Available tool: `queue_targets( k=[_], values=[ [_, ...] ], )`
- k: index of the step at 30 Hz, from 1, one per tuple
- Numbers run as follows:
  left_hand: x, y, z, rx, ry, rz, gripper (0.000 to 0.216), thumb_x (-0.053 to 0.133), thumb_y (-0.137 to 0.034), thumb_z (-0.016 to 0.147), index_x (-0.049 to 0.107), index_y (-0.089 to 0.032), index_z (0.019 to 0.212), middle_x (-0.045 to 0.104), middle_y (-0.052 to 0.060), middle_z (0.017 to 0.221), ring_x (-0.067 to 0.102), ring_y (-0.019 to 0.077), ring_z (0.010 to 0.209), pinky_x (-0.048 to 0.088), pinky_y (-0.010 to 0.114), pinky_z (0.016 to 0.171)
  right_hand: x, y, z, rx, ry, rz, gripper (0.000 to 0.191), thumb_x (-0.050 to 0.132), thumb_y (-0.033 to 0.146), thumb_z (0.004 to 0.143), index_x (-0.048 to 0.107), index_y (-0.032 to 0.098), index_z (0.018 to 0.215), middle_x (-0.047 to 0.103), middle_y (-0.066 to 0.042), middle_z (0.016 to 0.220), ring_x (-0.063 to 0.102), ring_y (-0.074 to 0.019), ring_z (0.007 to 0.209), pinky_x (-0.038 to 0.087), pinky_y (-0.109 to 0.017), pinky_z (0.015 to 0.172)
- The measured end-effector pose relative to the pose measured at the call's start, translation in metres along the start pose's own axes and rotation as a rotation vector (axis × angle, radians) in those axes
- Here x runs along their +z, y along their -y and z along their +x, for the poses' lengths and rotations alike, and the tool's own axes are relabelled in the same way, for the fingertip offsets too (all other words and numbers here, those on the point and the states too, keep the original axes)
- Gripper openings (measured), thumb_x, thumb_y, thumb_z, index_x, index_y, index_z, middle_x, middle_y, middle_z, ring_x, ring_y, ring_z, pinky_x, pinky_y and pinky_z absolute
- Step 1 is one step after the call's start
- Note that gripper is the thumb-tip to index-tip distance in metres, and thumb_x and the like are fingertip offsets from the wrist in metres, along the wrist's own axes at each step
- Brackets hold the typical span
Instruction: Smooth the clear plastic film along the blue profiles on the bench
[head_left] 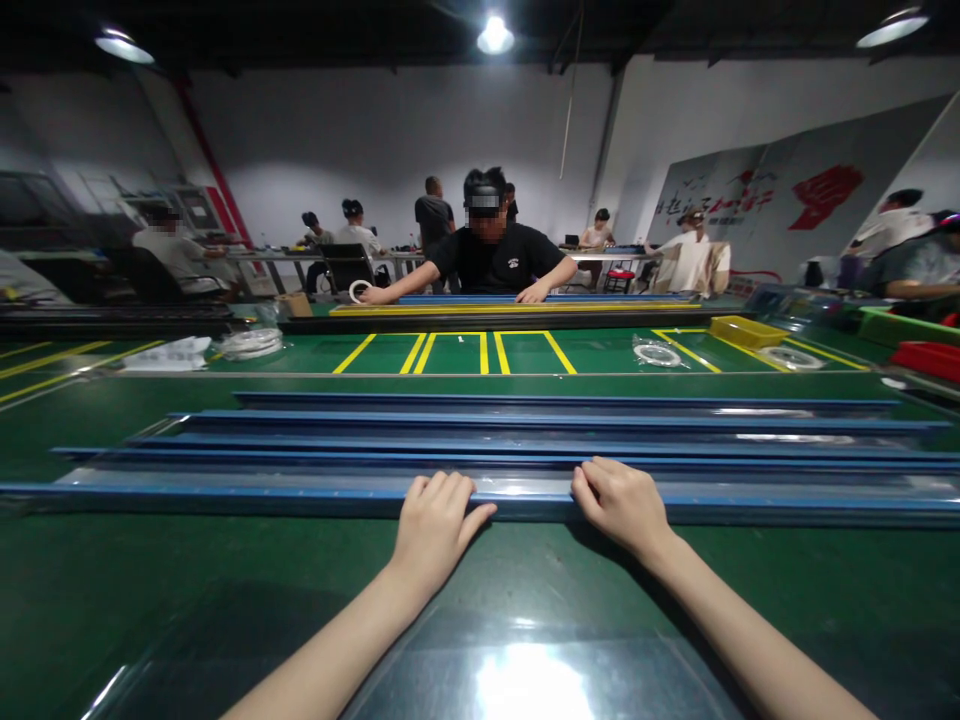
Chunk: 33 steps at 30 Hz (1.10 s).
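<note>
Several long channel strips with blue edges and clear film lie side by side across the green table. At the nearest blue-edged channel strip (300, 495), my left hand (439, 515) curls its fingers over the near edge, thumb pointing right along the outer side. My right hand (622, 505) is closed on the same edge, farther right, its fingers bent over it. The fingertips of both hands are hidden. Behind it lies another blue-edged strip (525, 421), which neither hand touches.
A clear sheet (405, 660) reflects light in front of me. Across the green table (187, 385), a co-worker (495, 255) holds a white tape roll (360, 291) beside long strips. Coiled white rings (251, 344) lie at left; a yellow tray (746, 332) and red bin (926, 361) stand right.
</note>
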<state>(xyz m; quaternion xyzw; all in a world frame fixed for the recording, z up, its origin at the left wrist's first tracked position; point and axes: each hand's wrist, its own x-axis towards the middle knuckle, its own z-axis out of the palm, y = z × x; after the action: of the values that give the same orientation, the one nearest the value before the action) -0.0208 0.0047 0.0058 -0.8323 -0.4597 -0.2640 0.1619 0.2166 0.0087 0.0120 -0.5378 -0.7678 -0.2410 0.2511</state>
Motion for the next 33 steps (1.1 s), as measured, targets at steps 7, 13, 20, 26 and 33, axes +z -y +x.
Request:
queue_targets(
  k=[7,13,20,26,33],
  values=[
    [-0.001,0.001,-0.002,0.023,0.002,-0.067,0.022,0.045,-0.032,0.082,0.053,-0.017,0.096,0.061,0.005,0.090,0.053,0.0188,0.083,0.034,0.032,0.074,0.001,-0.005,-0.002,-0.026,-0.123,-0.076,0.036,0.038,0.020,0.079,0.048,0.017,0.045,0.048,-0.001,0.044,0.043,-0.0090,0.042,0.023,-0.024,0.048],
    [-0.003,0.000,-0.003,0.019,-0.030,-0.051,0.023,0.043,-0.031,0.083,0.054,-0.018,0.099,0.062,0.006,0.093,0.053,0.0196,0.088,0.032,0.036,0.082,-0.002,-0.039,-0.017,0.048,-0.167,-0.205,0.036,0.039,0.022,0.077,0.048,0.017,0.042,0.049,-0.001,0.043,0.042,-0.0092,0.041,0.022,-0.024,0.046],
    [-0.001,0.001,-0.003,0.000,-0.027,0.001,0.027,0.045,-0.037,0.082,0.054,-0.018,0.100,0.062,0.006,0.095,0.053,0.0208,0.088,0.034,0.037,0.080,-0.009,-0.077,-0.034,0.080,-0.231,-0.314,0.034,0.042,0.021,0.074,0.045,0.017,0.040,0.049,0.000,0.041,0.042,-0.0091,0.040,0.022,-0.022,0.044],
    [0.001,0.002,-0.004,-0.029,-0.027,0.029,0.028,0.048,-0.038,0.080,0.054,-0.018,0.100,0.062,0.006,0.095,0.052,0.0215,0.088,0.033,0.037,0.081,-0.007,-0.081,-0.036,0.088,-0.235,-0.322,0.034,0.042,0.022,0.075,0.045,0.017,0.041,0.049,0.000,0.041,0.043,-0.0093,0.042,0.023,-0.022,0.044],
    [-0.001,0.002,-0.002,-0.043,0.003,0.017,0.026,0.052,-0.036,0.078,0.054,-0.019,0.098,0.061,0.004,0.094,0.052,0.0204,0.088,0.033,0.036,0.079,-0.009,-0.080,-0.039,0.090,-0.253,-0.326,0.034,0.044,0.022,0.075,0.045,0.017,0.041,0.048,0.001,0.042,0.044,-0.0094,0.044,0.021,-0.023,0.045]
  ],
)
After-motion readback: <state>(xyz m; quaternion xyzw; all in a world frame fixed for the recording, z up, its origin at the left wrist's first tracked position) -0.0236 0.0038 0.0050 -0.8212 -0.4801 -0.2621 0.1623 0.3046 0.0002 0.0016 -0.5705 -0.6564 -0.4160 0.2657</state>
